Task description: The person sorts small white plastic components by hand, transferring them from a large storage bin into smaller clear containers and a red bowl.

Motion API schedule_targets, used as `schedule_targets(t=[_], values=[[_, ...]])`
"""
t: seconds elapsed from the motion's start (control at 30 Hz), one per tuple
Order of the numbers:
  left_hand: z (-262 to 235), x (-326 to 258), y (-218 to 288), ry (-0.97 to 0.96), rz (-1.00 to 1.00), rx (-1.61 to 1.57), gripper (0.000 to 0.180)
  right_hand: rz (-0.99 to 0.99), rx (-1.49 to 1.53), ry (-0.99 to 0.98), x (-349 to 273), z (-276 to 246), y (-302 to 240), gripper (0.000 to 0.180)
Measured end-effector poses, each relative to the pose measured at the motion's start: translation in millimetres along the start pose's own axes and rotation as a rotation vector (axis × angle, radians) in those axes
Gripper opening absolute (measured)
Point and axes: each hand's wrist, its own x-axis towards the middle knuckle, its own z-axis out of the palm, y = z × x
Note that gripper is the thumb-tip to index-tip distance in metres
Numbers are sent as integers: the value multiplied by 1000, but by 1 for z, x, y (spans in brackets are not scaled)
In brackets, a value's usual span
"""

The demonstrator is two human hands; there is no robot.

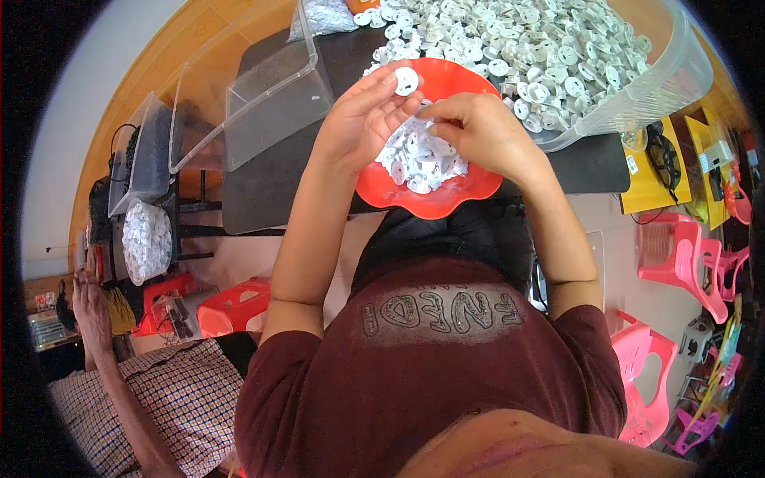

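As one white disc (pixel 406 81) sits pinched in the fingertips of our left hand (pixel 355 119), over the far side of the red bowl (pixel 430 209), we judge the step to be piece-by-piece handling. Our right hand (pixel 488 127) curls its fingers close by; whether they grip anything, we cannot tell. Next move likely calls for a light fingertip hold, kept above the bowl. Loose white pieces (pixel 420 166) lie inside it; beyond, a clear bin (pixel 677 88) holds a heap of similar pieces (pixel 550 60) on the black table (pixel 590 171).

Right fingers (pixel 449 108) — contact with white pieces (pixel 422 163) too small to tell; silvery bag (pixel 325 17) (top edge) cut off.
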Motion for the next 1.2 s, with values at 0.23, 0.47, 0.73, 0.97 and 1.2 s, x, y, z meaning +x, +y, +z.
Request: schedule_targets(t=[0.23, 0.47, 0.73, 0.97, 1.2], values=[[2, 0, -2, 10, 20, 57, 42, 118, 281, 186, -10, -5, 4, 16], [6, -3, -2, -47, 8, 103, 42, 232, 564, 244, -15, -2, 8, 15], [14, -8, -3, -86, -16, 111, 42, 215, 674, 246, -20, -5, 9, 15], [20, -11, -8, -72, -14, 123, 42, 281, 747, 268, -23, -4, 8, 17], [25, -12, -13, -54, 8, 161, 42, -41, 416, 434, -22, -3, 12, 19]])
